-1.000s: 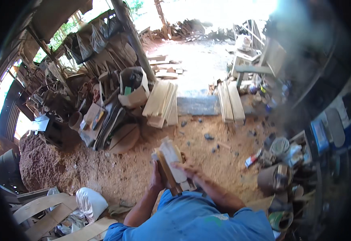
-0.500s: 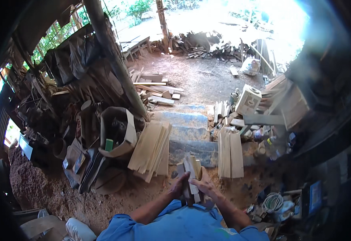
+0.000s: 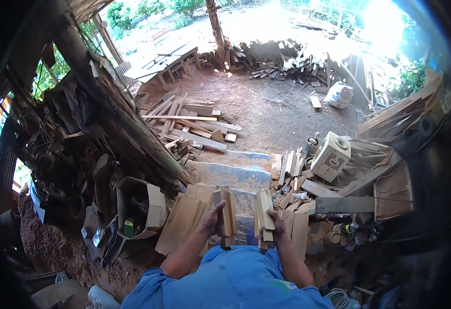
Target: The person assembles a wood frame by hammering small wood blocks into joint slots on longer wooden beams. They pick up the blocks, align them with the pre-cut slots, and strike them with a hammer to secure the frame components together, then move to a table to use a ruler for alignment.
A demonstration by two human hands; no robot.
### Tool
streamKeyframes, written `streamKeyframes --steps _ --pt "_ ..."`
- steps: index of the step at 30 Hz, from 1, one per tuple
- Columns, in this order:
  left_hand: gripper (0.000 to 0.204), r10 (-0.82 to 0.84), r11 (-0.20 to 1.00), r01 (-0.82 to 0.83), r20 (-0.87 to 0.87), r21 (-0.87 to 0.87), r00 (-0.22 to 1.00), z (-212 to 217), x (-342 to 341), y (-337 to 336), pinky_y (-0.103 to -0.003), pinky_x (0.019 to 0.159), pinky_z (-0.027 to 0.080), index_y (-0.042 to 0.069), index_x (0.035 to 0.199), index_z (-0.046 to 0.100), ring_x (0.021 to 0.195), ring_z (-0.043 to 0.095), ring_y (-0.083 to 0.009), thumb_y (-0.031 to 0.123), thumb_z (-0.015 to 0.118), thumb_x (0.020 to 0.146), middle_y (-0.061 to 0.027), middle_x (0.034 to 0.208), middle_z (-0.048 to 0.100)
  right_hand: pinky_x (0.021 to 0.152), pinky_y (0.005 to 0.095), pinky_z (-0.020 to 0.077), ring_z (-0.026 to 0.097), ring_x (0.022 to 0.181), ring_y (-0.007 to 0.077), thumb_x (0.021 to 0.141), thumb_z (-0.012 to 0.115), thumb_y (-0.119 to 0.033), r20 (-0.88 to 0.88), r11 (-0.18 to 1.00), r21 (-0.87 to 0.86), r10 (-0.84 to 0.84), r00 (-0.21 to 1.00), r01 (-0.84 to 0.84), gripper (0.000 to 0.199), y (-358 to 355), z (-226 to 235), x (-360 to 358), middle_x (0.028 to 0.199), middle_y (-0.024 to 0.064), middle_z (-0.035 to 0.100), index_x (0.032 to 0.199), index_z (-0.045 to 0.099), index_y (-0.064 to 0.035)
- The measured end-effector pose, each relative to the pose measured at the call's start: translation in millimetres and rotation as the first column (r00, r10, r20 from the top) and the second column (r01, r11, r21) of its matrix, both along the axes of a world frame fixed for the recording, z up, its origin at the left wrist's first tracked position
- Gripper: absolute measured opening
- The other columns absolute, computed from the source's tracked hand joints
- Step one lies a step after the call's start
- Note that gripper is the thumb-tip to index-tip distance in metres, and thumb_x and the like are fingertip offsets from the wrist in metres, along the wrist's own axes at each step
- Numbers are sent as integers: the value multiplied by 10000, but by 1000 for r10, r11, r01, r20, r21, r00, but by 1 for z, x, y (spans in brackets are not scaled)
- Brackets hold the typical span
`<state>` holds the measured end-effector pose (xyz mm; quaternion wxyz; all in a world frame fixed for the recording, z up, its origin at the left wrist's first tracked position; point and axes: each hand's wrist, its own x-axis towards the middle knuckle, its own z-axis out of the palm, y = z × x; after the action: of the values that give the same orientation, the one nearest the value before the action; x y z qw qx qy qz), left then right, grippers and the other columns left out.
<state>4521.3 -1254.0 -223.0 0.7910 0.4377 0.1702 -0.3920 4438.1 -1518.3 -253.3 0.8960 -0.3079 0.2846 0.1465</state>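
Two bundles of short wooden strips are held upright in front of my blue shirt, with a gap between them. My left hand [image 3: 214,220] is closed round the outer side of the left bundle of wooden strips [image 3: 228,208], darker on one face. My right hand [image 3: 278,225] grips the right bundle of wooden strips [image 3: 263,208], which is paler and uneven at its lower end. Behind my left hand leans a stack of thin boards [image 3: 187,206]. More flat boards [image 3: 299,232] stand behind my right forearm, partly hidden by it.
Earthen steps [image 3: 236,172] rise ahead to a dirt yard. Loose offcuts [image 3: 194,121] lie beside a thick wooden post [image 3: 127,116]. At left is an open cardboard box [image 3: 156,206]; at right, a pale box with round openings [image 3: 331,156] sits among scrap wood.
The strips were together between both hands; now they are parted into two bundles, one per hand. My hands have moved apart and up in the picture. The view has shifted.
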Motion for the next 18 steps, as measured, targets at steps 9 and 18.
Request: streamKeyframes --steps 9,18 --pt "941 -746 81 49 28 995 665 -89 157 30 -463 975 510 -41 1294 603 1156 635 -416 562 858 618 -302 1206 655 591 386 580 669 635 234 945 617 -324 -254 976 -154 -192 948 157 305 -194 -89 95 809 80 684 1072 632 -48" --pt "861 -682 30 951 -690 306 244 -281 188 61 -467 965 513 46 1249 681 1126 660 -341 633 824 635 -179 1243 684 774 474 591 711 879 325 861 672 -210 -499 826 -507 -514 698 245 449 -293 -240 98 1046 152 701 1236 606 29"
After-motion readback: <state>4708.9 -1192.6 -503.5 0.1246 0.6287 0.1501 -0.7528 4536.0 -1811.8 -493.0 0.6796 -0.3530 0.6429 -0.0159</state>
